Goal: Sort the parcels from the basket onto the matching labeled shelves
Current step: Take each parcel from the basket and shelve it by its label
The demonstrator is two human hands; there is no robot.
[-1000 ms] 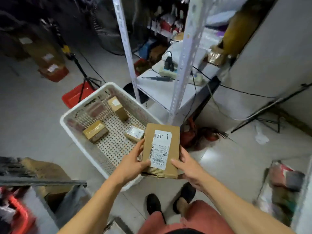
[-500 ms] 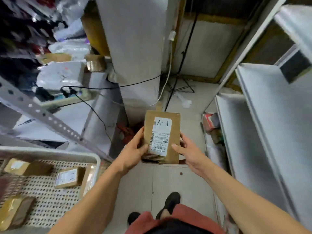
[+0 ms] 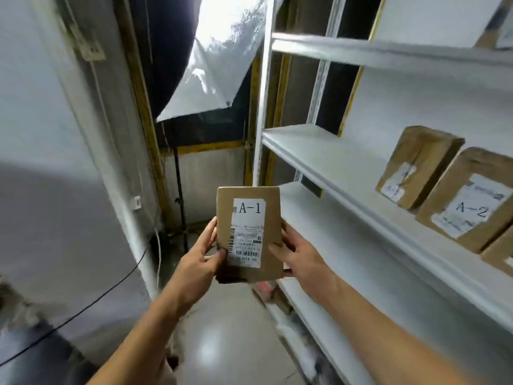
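Observation:
I hold a flat brown cardboard parcel (image 3: 270, 234) upright in front of me; its white label reads "A-1". My left hand (image 3: 201, 255) grips its left edge with the thumb on the front. My right hand (image 3: 298, 255) grips its right edge. To the right stands a white metal shelf unit (image 3: 347, 173) with several tiers. On the middle tier lie brown parcels: one labelled "A-2" (image 3: 469, 201) and another (image 3: 416, 165) behind it with a blurred label. The basket is out of view.
A white wall and pillar (image 3: 83, 162) close off the left side. A light stand with a softbox (image 3: 222, 65) occupies the far corner. A black cable (image 3: 83, 309) runs along the wall. Grey floor (image 3: 222, 343) lies between wall and shelves.
My view has swung right and up from the basket to the shelf unit. Both hands kept hold of the A-1 parcel and carried it along. The basket has left the view.

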